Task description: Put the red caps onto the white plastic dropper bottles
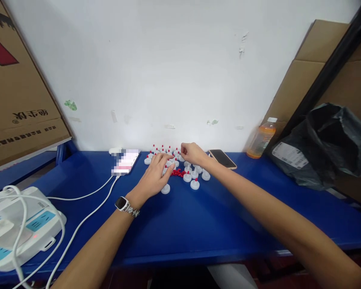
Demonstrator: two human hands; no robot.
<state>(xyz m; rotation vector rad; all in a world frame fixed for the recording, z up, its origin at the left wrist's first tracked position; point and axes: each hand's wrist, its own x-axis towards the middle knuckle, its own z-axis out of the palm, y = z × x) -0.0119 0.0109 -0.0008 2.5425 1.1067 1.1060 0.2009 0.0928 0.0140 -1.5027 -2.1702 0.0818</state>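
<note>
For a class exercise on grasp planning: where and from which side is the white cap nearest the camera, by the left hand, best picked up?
Probably by its round white rim, pinched from above. The white cap lies flat on the blue table, so only its edge offers opposing sides. It stands apart from the other caps, just below the left hand, leaving room for fingertips around it.

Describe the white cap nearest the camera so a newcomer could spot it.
On the blue table, find the cluster of white caps by the wall. Just below the left hand sits one white cap; unlike most neighbours, it shows no red tip.
</note>
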